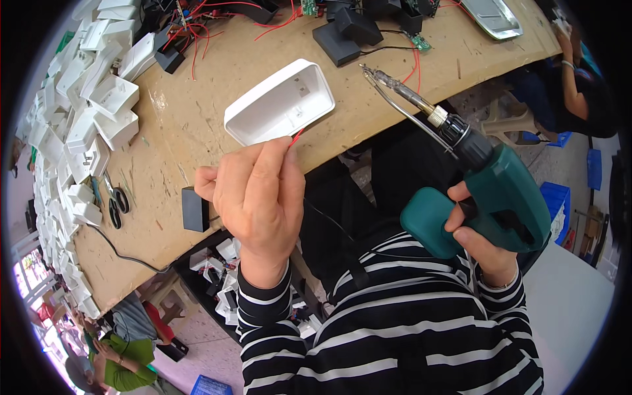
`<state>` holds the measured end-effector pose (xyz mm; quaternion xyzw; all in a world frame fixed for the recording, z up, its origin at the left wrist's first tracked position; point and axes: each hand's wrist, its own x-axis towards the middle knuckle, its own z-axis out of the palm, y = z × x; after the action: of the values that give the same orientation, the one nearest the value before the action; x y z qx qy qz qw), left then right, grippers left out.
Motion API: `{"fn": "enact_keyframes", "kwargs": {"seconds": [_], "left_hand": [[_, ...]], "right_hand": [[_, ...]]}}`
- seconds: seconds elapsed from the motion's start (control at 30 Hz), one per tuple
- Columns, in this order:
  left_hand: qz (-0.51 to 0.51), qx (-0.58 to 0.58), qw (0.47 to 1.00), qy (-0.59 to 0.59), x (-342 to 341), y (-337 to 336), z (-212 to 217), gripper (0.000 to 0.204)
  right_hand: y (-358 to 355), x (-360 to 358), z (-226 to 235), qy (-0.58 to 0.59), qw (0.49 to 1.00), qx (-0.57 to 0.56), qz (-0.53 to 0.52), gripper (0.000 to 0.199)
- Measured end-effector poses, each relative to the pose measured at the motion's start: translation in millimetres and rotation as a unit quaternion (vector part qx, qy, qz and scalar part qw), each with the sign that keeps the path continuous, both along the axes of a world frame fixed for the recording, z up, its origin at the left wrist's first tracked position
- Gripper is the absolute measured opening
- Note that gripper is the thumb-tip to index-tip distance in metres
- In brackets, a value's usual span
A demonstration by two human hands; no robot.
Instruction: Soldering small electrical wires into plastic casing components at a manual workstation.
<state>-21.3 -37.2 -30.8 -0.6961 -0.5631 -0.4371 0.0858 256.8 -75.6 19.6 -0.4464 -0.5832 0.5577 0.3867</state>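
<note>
My left hand (260, 197) is closed in a pinch above the near edge of the table, and a short red wire (297, 137) sticks out between its fingertips. Just beyond those fingertips lies a white plastic housing (280, 102), hollow side showing, with small fittings inside. Off to the right, my right hand (484, 250) grips a dark green soldering gun (513, 191), a finger at its trigger. The gun's metal tip and thin feed tube point up and left over the table, apart from the housing.
White housings (115, 95) are heaped along the left side. Scissors (117, 201) and a black box (195, 209) lie nearer. Black cases (337, 43), red wires and a metal tray (494, 18) occupy the far side. A bin of parts (227, 283) stands below the edge. Other people work nearby.
</note>
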Motion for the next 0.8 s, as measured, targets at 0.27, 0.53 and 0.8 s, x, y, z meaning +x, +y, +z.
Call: {"fn": "enact_keyframes", "kwargs": {"seconds": [0.27,0.53,0.8], "left_hand": [[0.034,-0.029,0.999,0.029,1.2,-9.5,4.0,0.022],[0.042,-0.044,0.998,-0.032,8.7,-1.8,15.7,0.019],[0.075,0.007,0.995,0.060,7.3,22.5,14.3,0.013]], "right_hand": [[2.0,14.9,-7.2,-0.026,0.995,0.005,0.096,0.052],[-10.4,6.3,-12.3,-0.070,0.995,0.068,0.009,0.032],[-11.5,-11.1,-14.1,-0.165,0.980,0.111,0.027,0.031]]}}
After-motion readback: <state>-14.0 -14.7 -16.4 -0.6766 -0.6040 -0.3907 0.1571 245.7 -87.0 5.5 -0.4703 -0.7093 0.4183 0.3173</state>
